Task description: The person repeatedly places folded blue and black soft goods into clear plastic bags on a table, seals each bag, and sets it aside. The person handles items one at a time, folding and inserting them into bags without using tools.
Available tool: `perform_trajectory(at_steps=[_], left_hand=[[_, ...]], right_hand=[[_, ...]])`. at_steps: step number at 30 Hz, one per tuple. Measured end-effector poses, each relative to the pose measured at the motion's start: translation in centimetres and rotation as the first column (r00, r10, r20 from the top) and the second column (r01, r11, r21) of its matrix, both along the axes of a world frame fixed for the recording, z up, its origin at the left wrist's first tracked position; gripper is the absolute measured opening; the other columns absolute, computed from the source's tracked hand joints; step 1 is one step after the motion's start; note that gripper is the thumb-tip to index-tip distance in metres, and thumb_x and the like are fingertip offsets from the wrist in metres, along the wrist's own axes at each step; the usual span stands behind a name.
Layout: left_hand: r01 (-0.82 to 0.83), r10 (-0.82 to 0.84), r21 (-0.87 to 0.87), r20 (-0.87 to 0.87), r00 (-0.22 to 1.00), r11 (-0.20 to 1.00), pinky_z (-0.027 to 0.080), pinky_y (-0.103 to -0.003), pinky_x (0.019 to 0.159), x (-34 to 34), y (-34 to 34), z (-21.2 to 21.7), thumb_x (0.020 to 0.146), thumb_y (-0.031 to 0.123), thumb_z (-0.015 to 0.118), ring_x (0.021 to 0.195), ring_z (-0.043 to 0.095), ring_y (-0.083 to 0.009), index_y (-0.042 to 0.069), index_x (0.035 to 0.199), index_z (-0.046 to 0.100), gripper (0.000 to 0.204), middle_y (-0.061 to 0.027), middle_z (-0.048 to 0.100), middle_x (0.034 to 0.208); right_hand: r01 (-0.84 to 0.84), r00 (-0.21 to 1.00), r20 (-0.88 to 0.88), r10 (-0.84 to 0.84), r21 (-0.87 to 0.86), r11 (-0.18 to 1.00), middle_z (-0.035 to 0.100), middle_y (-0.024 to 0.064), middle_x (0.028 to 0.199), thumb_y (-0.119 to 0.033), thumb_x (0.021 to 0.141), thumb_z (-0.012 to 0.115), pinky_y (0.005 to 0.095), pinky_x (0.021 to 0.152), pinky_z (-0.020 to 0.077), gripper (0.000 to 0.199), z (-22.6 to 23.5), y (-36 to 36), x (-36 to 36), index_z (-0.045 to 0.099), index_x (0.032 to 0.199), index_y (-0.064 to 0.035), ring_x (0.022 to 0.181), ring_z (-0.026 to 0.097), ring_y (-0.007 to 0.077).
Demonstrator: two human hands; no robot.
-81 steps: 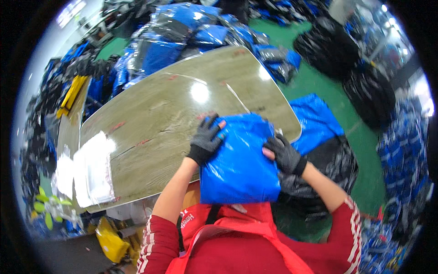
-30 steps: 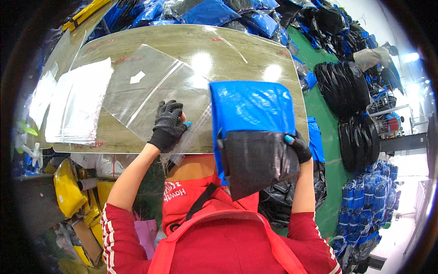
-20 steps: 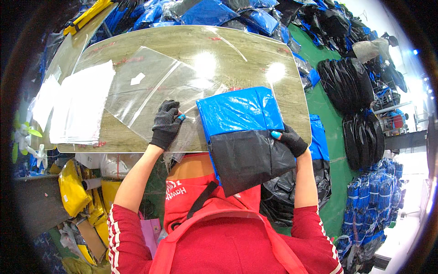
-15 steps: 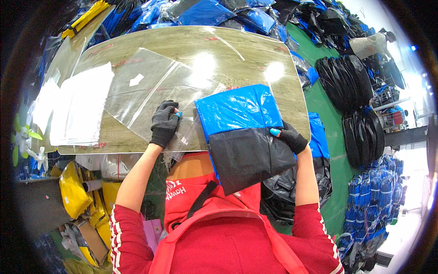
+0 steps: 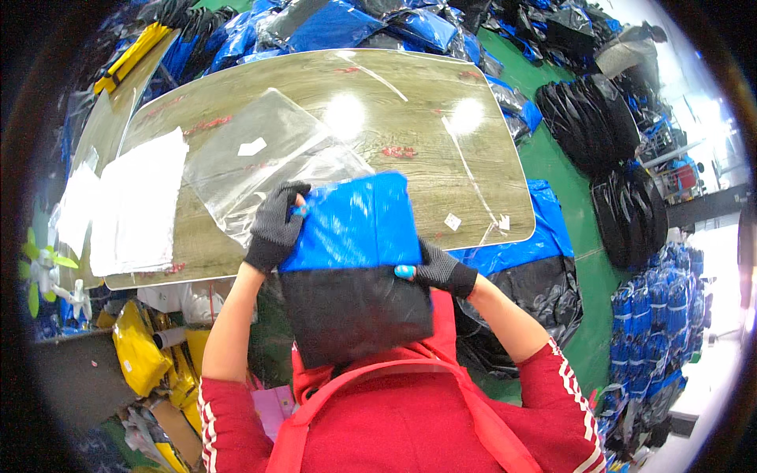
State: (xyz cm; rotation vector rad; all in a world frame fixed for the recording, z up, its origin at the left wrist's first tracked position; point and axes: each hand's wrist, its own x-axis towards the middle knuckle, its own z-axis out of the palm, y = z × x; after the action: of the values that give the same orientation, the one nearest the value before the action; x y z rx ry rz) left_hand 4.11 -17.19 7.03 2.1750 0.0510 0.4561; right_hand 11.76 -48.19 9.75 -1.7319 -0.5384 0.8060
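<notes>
- Grey-knit-gloved right hand (image 5: 445, 270) is pinching a folded, blue-and-black plastic bundle (image 5: 359, 232).
- Matching left hand (image 5: 276, 225) is curling at its edge, grip uncertain.
- Uneven pinching could be loosening folds.

A folded blue-and-black bundle (image 5: 356, 272) is held up near the centre of the frame, gripped along its left and right sides. Its upper part is faced in glossy blue, marked by an upright crease; its lower part, slightly blurred, is faced in black. The two colours are divided by a nearly straight line. The bundle is tilted slightly, its right corners raised higher.
</notes>
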Motion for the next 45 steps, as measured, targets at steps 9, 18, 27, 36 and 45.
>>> perform_trajectory(at_steps=[9,18,27,36,45], left_hand=[[0.214,-0.228,0.198,0.046,0.973,0.956,0.037,-0.045,0.102,-3.8,-1.8,2.4,0.08,0.005,0.059,0.12,0.048,-0.0403,0.001,0.104,0.059,0.024,-0.0205,0.057,0.119],[0.116,-0.158,0.468,0.053,0.986,0.876,0.017,-0.057,0.112,-4.8,-2.0,2.0,0.08,0.016,0.066,0.125,0.045,-0.0377,0.007,0.109,0.056,0.031,-0.0151,0.056,0.125],[-0.322,0.324,-0.036,0.123,0.938,0.946,0.031,-0.043,0.106,-5.7,-2.1,-1.2,0.087,0.016,0.061,0.12,0.047,-0.0293,0.005,0.114,0.054,0.029,-0.0136,0.054,0.123],[-0.373,-0.013,-0.748,-0.454,0.891,0.549,0.049,-0.029,0.079,-5.8,2.1,-0.9,0.09,0.026,0.06,0.09,0.058,-0.0158,0.002,0.119,0.053,0.039,-0.0097,0.061,0.106],[-0.396,-0.043,-0.697,-0.521,0.852,0.598,0.05,-0.034,0.085,-6.1,-2.4,1.1,0.078,0.025,0.074,0.097,0.06,-0.0211,0.001,0.123,0.053,0.055,-0.0113,0.062,0.111]], right_hand=[[-0.058,0.966,-0.247,0.076,0.082,0.995,0.067,0.005,0.087,-0.034,0.087,0.063,0.0243,0.068,0.0481,0.034,-4.0,4.0,11.3,0.068,0.103,-0.0043,0.077,0.06,0.0098],[-0.001,0.999,-0.045,0.003,0.037,0.999,0.063,0.0017,0.085,-0.038,0.09,0.057,0.0259,0.067,0.0458,0.036,-3.2,2.6,8.9,0.064,0.098,-0.0034,0.074,0.054,0.0103],[0.119,0.981,-0.165,-0.105,0.077,0.99,0.061,-0.0003,0.071,-0.029,0.078,0.076,0.0263,0.062,0.0486,0.028,-3.4,2.0,6.0,0.064,0.08,-0.0041,0.066,0.057,0.009],[0.4,0.827,0.396,-0.399,0.083,0.913,0.059,0.0167,0.066,-0.043,0.092,0.055,0.0377,0.058,0.0445,0.045,-7.0,1.5,0.2,0.059,0.084,0.0014,0.062,0.059,0.0226],[0.047,0.959,0.283,0.001,-0.16,0.986,0.07,0.0144,0.097,-0.034,0.088,0.062,0.0328,0.081,0.0512,0.039,-3.4,-5.1,-1.2,0.066,0.106,0.0005,0.086,0.067,0.0214]])
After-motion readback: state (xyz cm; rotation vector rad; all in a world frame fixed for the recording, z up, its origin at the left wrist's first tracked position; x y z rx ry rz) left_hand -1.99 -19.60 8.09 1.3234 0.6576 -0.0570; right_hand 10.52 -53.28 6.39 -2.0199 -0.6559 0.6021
